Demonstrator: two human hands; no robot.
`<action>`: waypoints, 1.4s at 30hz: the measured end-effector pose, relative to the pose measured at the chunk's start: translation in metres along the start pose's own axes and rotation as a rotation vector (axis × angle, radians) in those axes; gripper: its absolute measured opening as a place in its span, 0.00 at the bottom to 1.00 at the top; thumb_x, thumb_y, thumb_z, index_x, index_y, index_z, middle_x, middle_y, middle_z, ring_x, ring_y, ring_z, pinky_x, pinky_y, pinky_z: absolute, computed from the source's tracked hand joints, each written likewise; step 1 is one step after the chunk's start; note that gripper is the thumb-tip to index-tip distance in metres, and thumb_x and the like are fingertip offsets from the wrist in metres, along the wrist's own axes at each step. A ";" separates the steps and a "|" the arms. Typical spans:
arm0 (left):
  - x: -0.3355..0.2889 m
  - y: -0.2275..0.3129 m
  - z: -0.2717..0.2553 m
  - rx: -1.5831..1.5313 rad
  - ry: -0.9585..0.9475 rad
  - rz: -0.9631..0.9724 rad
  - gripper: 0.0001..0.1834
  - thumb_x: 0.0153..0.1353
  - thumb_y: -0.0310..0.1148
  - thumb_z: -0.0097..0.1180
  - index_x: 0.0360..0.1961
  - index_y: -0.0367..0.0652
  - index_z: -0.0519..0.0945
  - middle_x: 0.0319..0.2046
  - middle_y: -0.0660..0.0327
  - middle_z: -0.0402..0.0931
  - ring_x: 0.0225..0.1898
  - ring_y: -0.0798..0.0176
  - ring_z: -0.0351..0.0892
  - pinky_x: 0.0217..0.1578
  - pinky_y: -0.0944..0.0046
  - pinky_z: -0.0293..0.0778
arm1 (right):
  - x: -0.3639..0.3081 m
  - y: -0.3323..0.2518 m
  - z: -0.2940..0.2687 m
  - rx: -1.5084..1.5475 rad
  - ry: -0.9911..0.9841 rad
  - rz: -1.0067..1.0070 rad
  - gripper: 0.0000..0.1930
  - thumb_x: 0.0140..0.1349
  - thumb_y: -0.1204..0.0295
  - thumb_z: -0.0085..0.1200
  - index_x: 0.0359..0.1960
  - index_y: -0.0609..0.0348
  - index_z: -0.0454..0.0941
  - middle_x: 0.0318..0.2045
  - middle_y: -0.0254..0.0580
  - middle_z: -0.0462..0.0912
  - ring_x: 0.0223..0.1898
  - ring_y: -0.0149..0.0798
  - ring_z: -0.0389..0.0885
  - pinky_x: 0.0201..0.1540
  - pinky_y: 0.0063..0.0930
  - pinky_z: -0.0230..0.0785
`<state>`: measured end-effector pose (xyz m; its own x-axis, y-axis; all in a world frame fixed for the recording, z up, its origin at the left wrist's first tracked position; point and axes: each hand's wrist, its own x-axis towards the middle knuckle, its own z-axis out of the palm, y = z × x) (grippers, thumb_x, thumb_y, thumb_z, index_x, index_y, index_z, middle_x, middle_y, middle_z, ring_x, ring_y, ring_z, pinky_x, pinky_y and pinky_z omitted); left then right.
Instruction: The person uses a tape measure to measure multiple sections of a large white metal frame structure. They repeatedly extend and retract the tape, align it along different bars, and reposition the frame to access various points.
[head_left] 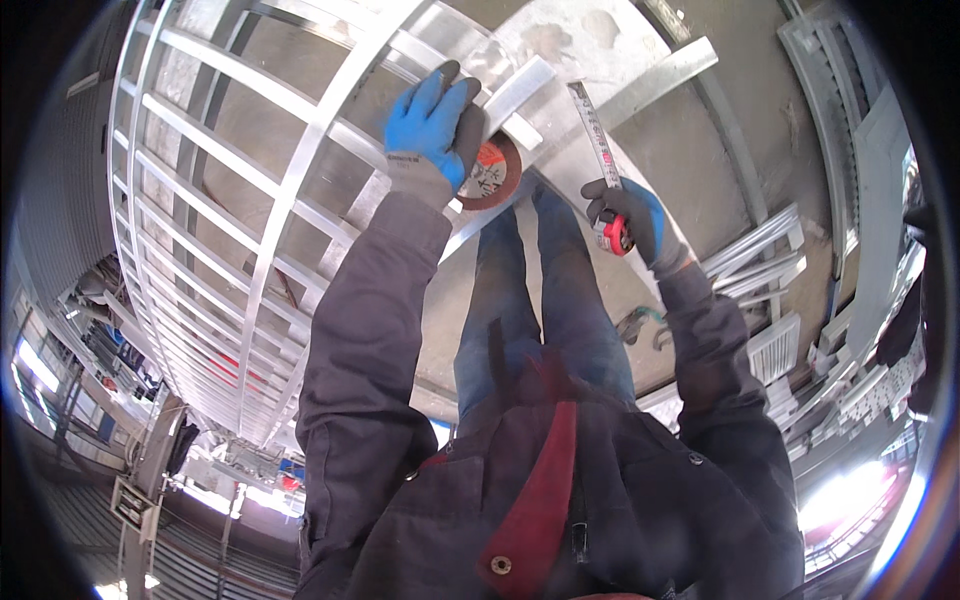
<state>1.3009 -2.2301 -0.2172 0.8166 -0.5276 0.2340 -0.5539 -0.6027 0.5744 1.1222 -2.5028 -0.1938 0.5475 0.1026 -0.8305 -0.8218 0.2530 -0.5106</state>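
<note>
My left hand (432,128), in a blue and grey glove, has its fingers curled round the near end of a short silver metal bar (520,92). Just below that hand lies a round grinding disc (492,175) with an orange and white label, partly covered by the glove. My right hand (630,218), gloved alike, grips a red and black tape measure (613,236). Its blade (594,130) is drawn out and runs away from me, over a flat metal surface, ending near another silver bar (660,80).
A large ladder-like frame of silver bars (285,200) curves along my left side. Stacked metal profiles (765,255) lie at the right, with long rails (830,130) farther out. A small tool with a green part (640,325) is on the floor beside my legs.
</note>
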 end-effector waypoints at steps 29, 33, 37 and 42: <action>-0.007 0.021 -0.029 0.298 -0.517 -0.206 0.45 0.61 0.47 0.70 0.77 0.53 0.65 0.66 0.57 0.75 0.62 0.49 0.77 0.64 0.51 0.73 | 0.060 -0.026 0.098 -1.088 0.480 -0.726 0.28 0.64 0.60 0.64 0.67 0.48 0.78 0.33 0.49 0.87 0.37 0.54 0.86 0.39 0.47 0.76; -0.006 0.017 -0.028 0.301 -0.530 -0.207 0.41 0.62 0.44 0.68 0.76 0.54 0.67 0.65 0.58 0.75 0.64 0.50 0.77 0.64 0.51 0.74 | 0.062 -0.019 0.094 -1.066 0.469 -0.770 0.27 0.64 0.62 0.64 0.65 0.50 0.79 0.35 0.51 0.87 0.37 0.56 0.86 0.40 0.48 0.76; -0.011 0.014 -0.025 0.294 -0.473 -0.184 0.39 0.63 0.42 0.66 0.76 0.57 0.68 0.65 0.58 0.76 0.63 0.49 0.77 0.65 0.51 0.74 | 0.070 -0.010 0.089 -1.105 0.491 -0.734 0.28 0.63 0.62 0.64 0.65 0.51 0.79 0.36 0.51 0.87 0.37 0.58 0.85 0.40 0.50 0.75; -0.018 0.008 -0.024 0.256 -0.430 -0.166 0.37 0.63 0.41 0.66 0.74 0.59 0.70 0.66 0.59 0.76 0.63 0.48 0.76 0.66 0.51 0.73 | 0.071 -0.005 0.086 -1.116 0.487 -0.724 0.28 0.62 0.62 0.64 0.65 0.50 0.79 0.35 0.53 0.86 0.38 0.58 0.85 0.41 0.51 0.75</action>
<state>1.2858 -2.2115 -0.1981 0.7864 -0.5783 -0.2172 -0.4888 -0.7975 0.3538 1.1790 -2.4138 -0.2306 0.9753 -0.1150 -0.1885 -0.2035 -0.7994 -0.5652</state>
